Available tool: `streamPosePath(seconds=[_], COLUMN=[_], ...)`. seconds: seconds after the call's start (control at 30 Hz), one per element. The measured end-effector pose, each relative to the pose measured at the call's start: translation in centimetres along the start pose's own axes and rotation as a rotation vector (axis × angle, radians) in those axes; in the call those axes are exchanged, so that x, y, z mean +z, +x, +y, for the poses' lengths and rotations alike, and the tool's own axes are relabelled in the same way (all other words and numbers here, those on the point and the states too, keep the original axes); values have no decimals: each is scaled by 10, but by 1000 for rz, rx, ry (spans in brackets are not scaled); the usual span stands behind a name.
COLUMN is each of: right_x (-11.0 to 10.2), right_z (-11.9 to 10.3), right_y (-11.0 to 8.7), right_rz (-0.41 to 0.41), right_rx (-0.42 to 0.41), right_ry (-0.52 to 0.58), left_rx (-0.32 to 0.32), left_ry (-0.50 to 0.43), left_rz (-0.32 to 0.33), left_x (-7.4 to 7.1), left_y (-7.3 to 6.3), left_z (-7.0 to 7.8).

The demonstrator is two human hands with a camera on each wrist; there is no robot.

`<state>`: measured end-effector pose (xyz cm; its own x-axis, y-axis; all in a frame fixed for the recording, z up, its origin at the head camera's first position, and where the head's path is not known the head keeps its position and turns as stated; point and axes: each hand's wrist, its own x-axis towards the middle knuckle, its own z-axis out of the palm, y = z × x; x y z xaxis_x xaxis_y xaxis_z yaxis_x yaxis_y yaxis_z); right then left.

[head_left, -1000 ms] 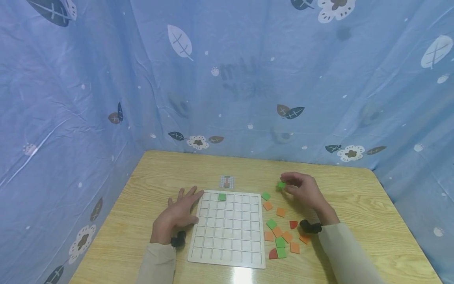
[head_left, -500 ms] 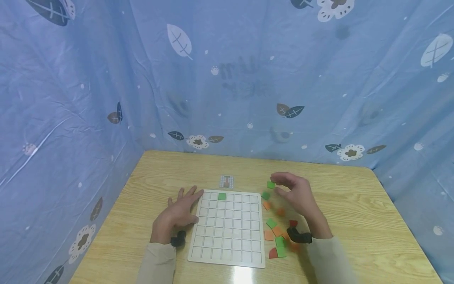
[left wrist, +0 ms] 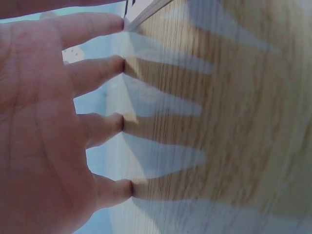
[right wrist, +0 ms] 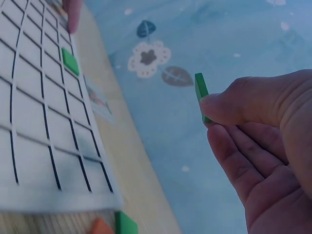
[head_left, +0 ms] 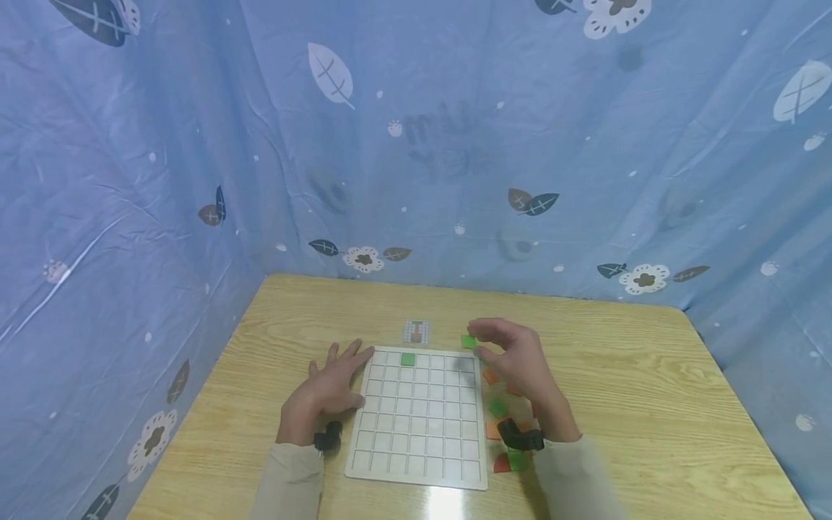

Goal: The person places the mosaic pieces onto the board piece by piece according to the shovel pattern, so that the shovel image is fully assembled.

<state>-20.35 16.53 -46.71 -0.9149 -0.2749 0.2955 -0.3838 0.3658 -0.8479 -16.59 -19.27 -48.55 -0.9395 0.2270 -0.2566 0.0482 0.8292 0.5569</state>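
Green tile (head_left: 467, 342) aloft in the right hand (head_left: 516, 352), fingers clamped on it; left hand (head_left: 325, 392), fingers apart, touching the grid board (head_left: 421, 485); a slack pinch could drop that tile!

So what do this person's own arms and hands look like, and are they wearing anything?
The bare left hand and bare right hand wear no gloves. Each arm has a plain, light beige cloth sleeve, left and right. Each wrist carries a small black device, left and right. I see no cables.

smooth board (head_left: 421, 426), glossy wood-grain table (head_left: 624, 375)
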Motion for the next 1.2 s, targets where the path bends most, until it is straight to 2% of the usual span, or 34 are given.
streamPosePath(seconds=[0.17, 0.37, 0.57, 0.9, 1.2], right_x=[14, 30, 45, 66, 81], right_z=[-4, -8, -6, 3, 13], right_y=[4, 11, 15, 15, 14], right_rz=[-15, -30, -62, -87, -83], right_rx=[32, 9, 22, 86, 102], right_ry=[9, -1, 9, 17, -11], left_rx=[-4, -14, -15, -20, -20], left_ry=[-3, -8, -3, -11, 0], left_rz=[0, 7, 13, 13, 9], left_x=[-1, -2, -1, 1, 0], left_y=[0, -1, -1, 0, 1], left_z=[1, 3, 3, 4, 3])
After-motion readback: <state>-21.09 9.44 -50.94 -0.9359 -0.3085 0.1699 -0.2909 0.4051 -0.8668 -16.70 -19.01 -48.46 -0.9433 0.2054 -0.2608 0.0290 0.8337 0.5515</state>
